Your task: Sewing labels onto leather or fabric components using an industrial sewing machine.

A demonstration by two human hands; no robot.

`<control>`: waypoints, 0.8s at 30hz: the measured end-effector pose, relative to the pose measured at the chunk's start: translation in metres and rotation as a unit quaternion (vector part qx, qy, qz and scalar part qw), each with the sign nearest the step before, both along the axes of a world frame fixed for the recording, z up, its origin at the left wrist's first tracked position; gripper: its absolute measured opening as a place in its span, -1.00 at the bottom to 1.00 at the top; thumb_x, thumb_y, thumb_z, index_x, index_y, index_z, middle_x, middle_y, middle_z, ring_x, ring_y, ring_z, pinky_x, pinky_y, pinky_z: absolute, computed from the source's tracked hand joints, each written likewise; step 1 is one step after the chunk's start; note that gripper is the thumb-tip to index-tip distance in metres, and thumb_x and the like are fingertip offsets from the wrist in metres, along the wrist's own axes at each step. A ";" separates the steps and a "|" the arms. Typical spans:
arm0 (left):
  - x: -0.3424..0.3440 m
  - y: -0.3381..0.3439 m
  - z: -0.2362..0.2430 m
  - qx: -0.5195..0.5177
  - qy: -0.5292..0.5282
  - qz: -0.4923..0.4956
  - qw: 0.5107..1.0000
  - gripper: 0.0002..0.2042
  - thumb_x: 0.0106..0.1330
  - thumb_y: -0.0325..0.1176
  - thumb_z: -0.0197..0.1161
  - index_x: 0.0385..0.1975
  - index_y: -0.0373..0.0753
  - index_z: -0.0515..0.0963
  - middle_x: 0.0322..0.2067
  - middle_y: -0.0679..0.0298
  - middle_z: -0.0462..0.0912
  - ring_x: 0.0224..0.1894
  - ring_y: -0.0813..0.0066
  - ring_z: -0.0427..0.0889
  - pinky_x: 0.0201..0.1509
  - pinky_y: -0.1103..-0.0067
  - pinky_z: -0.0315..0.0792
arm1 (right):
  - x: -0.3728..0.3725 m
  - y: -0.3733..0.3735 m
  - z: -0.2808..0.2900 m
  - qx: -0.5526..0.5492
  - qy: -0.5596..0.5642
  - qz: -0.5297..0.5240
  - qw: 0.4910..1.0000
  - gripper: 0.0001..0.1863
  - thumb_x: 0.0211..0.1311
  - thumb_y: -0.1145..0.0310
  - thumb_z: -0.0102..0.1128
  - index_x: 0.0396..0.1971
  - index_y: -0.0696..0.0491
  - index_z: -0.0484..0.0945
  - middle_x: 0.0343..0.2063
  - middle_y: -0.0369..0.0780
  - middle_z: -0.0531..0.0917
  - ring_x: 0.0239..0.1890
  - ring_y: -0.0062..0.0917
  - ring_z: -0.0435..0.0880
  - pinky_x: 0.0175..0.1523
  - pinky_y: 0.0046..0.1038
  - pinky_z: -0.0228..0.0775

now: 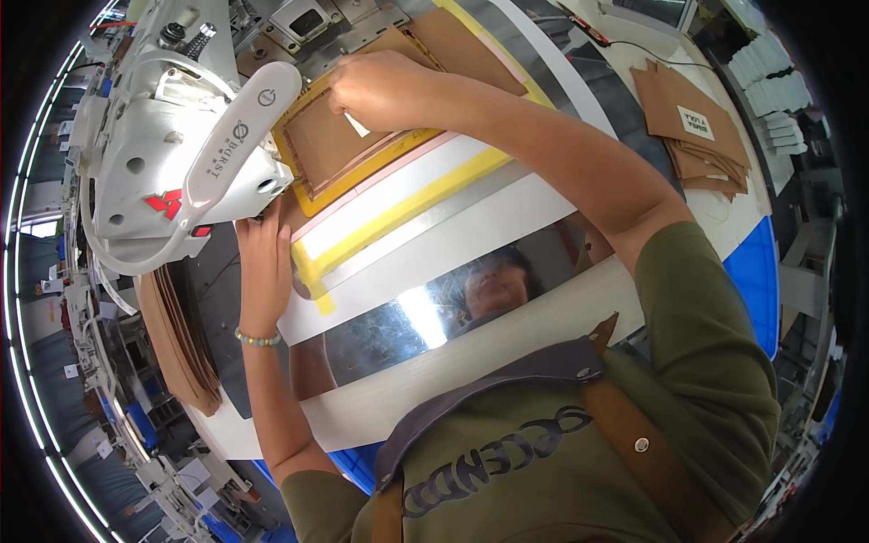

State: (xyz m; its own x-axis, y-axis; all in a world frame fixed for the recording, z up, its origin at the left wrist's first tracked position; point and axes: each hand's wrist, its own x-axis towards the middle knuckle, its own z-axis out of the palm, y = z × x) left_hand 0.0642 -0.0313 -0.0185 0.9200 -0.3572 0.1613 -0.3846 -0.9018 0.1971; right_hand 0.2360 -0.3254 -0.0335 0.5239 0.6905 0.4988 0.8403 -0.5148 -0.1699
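Note:
My right hand [385,90] reaches over the yellow-edged template frame [348,185] with its fingers curled together. Whatever sits at those fingertips is hidden. A small white label [358,125] shows just below the hand, against the brown leather-like sheet [317,136] inside the frame. My left hand [262,249] lies with fingers stretched out at the near left corner of the template, its fingertips partly under the white sewing machine head [181,154]. Yellow tape [407,213] runs along the template's near edge.
A stack of brown pieces [176,348] stands at the left, and brown pieces with a white label [692,127] lie at the right. A white lamp arm [244,127] juts over the work. A shiny metal plate [425,317] lies nearest me; a red-handled corded tool [584,23] rests at the back.

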 end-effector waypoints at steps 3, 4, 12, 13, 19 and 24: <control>0.028 0.012 -0.010 0.042 0.029 0.007 0.999 -0.58 0.67 -0.39 -0.02 0.43 -0.34 0.48 0.36 -0.21 0.49 0.53 -0.25 0.25 0.63 0.11 0.10 | -0.006 0.011 -0.003 -0.003 0.021 -0.020 1.000 -0.87 0.04 0.52 0.31 -0.44 0.04 0.80 -0.35 -0.16 0.79 -0.07 -0.21 0.75 -0.10 -0.11 0.68; 0.034 0.012 -0.012 -0.027 0.063 0.032 0.997 -0.58 0.67 -0.39 0.00 0.44 -0.31 0.49 0.38 -0.16 0.50 0.54 -0.17 0.26 0.64 0.15 0.10 | -0.007 0.012 -0.005 -0.014 0.025 -0.036 0.999 -0.85 0.05 0.51 0.30 -0.40 0.02 0.82 -0.31 -0.18 0.80 -0.04 -0.23 0.74 -0.06 -0.12 0.68; 0.067 -0.015 -0.005 -0.134 0.048 -0.070 0.987 -0.57 0.66 -0.42 0.07 0.47 -0.18 0.51 0.54 0.27 0.43 0.61 0.23 0.28 0.71 0.31 0.04 | -0.009 0.008 -0.003 -0.004 0.040 0.001 0.999 -0.84 0.25 0.48 0.31 -0.26 0.02 0.84 -0.22 -0.22 0.79 0.09 -0.26 0.71 0.17 -0.17 0.60; 0.069 -0.016 -0.004 -0.104 0.039 -0.076 0.991 -0.57 0.65 -0.42 0.07 0.47 -0.17 0.51 0.54 0.29 0.44 0.61 0.23 0.29 0.71 0.32 0.04 | -0.009 0.008 -0.003 0.001 0.036 0.001 0.999 -0.85 0.27 0.47 0.32 -0.26 0.01 0.84 -0.23 -0.23 0.79 0.10 -0.26 0.70 0.17 -0.17 0.60; 0.070 -0.016 -0.004 -0.092 0.033 -0.074 0.992 -0.56 0.61 -0.45 0.11 0.46 -0.16 0.52 0.53 0.35 0.46 0.60 0.26 0.31 0.70 0.33 0.07 | -0.011 0.011 -0.004 -0.005 0.050 -0.011 0.999 -0.86 0.28 0.45 0.33 -0.26 0.01 0.84 -0.22 -0.24 0.78 0.11 -0.28 0.69 0.18 -0.18 0.60; 0.077 -0.011 -0.005 -0.058 0.005 -0.093 0.994 -0.57 0.59 -0.48 0.13 0.43 -0.18 0.54 0.52 0.31 0.47 0.58 0.25 0.34 0.68 0.33 0.13 | -0.014 0.009 -0.005 0.002 0.047 0.007 0.999 -0.86 0.29 0.43 0.33 -0.23 0.01 0.83 -0.19 -0.25 0.77 0.09 -0.28 0.69 0.21 -0.20 0.58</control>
